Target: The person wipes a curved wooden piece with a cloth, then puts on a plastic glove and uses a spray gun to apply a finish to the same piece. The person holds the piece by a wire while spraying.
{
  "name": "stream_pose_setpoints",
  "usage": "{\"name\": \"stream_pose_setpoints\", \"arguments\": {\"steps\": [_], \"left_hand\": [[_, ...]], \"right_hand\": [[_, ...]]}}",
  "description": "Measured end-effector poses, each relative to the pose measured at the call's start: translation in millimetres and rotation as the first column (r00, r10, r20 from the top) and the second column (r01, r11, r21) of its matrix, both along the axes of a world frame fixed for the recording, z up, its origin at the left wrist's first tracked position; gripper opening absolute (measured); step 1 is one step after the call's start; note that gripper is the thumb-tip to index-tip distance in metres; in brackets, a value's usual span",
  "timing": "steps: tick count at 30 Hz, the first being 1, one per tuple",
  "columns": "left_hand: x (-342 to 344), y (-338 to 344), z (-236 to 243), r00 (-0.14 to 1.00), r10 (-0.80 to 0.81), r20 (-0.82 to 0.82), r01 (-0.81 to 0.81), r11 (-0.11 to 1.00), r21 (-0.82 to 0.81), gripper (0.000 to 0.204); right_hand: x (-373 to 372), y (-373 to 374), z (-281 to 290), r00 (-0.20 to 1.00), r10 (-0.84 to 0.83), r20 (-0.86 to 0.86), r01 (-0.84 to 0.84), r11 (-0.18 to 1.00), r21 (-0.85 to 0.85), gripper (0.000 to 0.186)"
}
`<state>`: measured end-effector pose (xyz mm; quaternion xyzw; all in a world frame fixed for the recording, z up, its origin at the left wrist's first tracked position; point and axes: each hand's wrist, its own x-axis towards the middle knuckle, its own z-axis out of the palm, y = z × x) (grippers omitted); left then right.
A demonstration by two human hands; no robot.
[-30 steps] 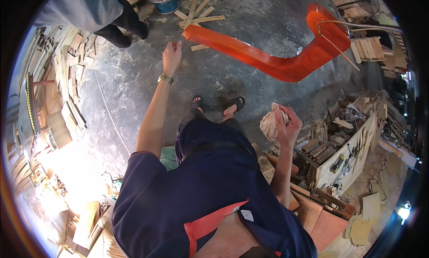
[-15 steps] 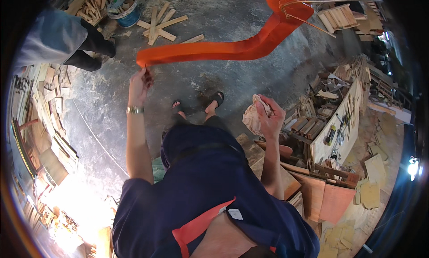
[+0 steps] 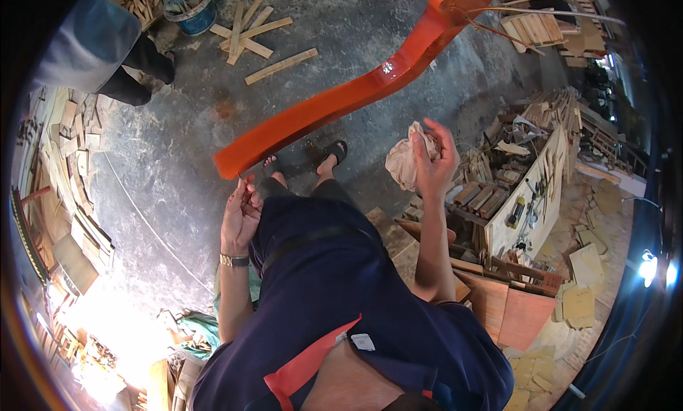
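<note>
A long, glossy orange-red wooden piece (image 3: 313, 113), bent like a furniture leg, slants from the far right down to the left in front of me. Cord is looped round its far, thicker end. At the near left end, my left hand (image 3: 242, 215) pinches what looks like a thin pin sticking out of the wood; its exact kind is too small to tell. My right hand (image 3: 435, 162) holds a crumpled pale cloth (image 3: 403, 165) between thumb and fingers, apart from the wood.
Loose wooden strips (image 3: 281, 66) lie on the concrete floor beside a blue bucket (image 3: 192, 18). Another person (image 3: 89, 44) stands at the far left. Wood offcuts (image 3: 491, 180) and a board with tools (image 3: 530, 204) are to my right. More wood pieces line the left.
The near end of the orange piece has swung toward me along with my left hand. My right hand has risen a little with the cloth, its fingers pointing more upward.
</note>
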<state>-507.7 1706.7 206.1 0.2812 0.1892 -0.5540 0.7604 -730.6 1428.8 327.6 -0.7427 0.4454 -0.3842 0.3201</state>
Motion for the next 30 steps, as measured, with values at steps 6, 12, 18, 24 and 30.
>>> {"name": "stream_pose_setpoints", "arguments": {"steps": [6, 12, 18, 24, 30], "left_hand": [[-10, 16, 2, 0.996, 0.061, 0.059, -0.061, 0.998, 0.005, 0.020], [-15, 21, 16, 0.991, 0.030, 0.129, -0.047, 0.990, 0.130, 0.020], [-9, 17, 32, 0.979, 0.010, 0.205, -0.046, 0.984, 0.169, 0.022], [-3, 19, 41, 0.969, -0.021, 0.247, -0.030, 0.979, 0.201, 0.021], [3, 22, 38, 0.972, -0.020, 0.235, -0.013, 0.990, 0.138, 0.019]], "right_hand": [[13, -33, -14, 1.000, -0.002, 0.003, 0.002, 0.998, -0.065, 0.013], [31, -60, -53, 0.996, -0.054, 0.070, 0.062, 0.991, -0.118, 0.014], [60, -74, -75, 0.967, -0.155, 0.201, 0.160, 0.987, -0.005, 0.022], [75, -86, -78, 0.959, -0.156, 0.235, 0.177, 0.982, -0.072, 0.017], [90, -91, -83, 0.977, -0.112, 0.181, 0.135, 0.984, -0.120, 0.022]]}}
